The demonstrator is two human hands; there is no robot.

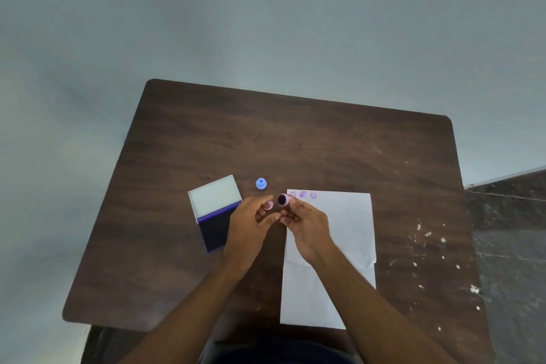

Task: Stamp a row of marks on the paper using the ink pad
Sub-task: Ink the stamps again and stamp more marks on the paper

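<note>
Fingers (291,206) pinch pink stamp (284,200) above paper (342,216).

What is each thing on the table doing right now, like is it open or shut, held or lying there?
Ink pad: open, lid flipped up, dark pad showing.
Paper: flat on the table, three purple marks along its top edge.
Pink stamp: held in the right hand, inked face showing.
Pink cap: held in the left hand, off the stamp.
Blue stamp: standing alone on the table, untouched.
</note>
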